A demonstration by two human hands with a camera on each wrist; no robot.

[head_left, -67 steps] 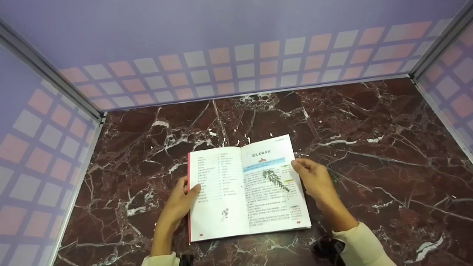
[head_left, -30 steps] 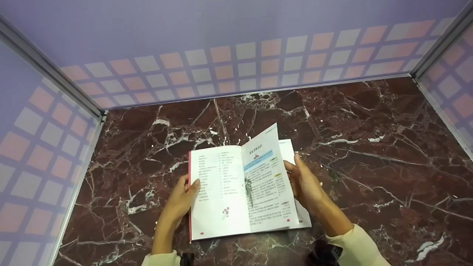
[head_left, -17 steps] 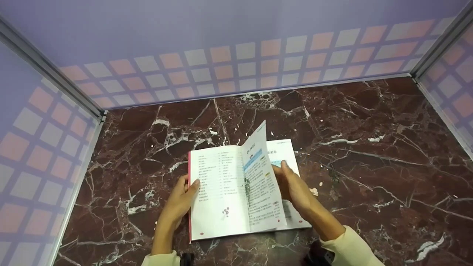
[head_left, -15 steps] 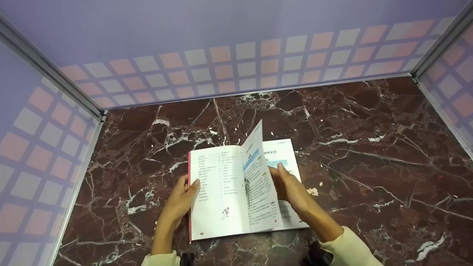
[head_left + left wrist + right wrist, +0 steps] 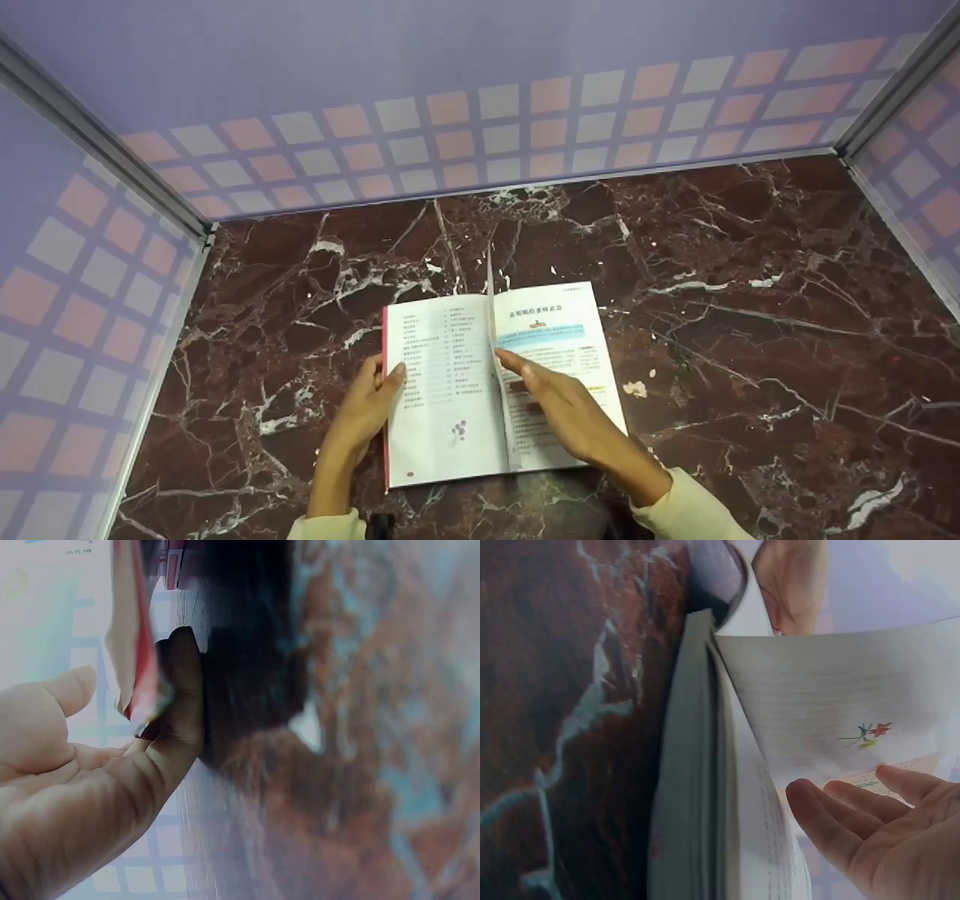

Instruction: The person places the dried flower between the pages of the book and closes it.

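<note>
An open book (image 5: 442, 442) with a red cover edge lies on the dark marble surface. My left hand (image 5: 364, 409) grips its left edge, thumb on top of the page and fingers underneath; the left wrist view shows the fingers (image 5: 180, 690) behind the red cover. One leaf (image 5: 491, 300) stands nearly upright at the spine, seen almost edge-on from above. Against its right side lies my right hand (image 5: 566, 412), fingers extended. In the right wrist view that hand (image 5: 885, 840) has its palm toward the raised leaf (image 5: 795, 682), which bears a small flower print.
A pale crumb (image 5: 634, 389) and a small dark green bit (image 5: 679, 356) lie right of the book, with white flecks around. Purple panels with pink and white squares (image 5: 499, 105) enclose the back and sides of the marble surface (image 5: 750, 315).
My right hand has moved left, swinging the leaf from flat to upright and uncovering another printed page. The green sprig on that leaf is now out of sight. My left hand keeps its grip.
</note>
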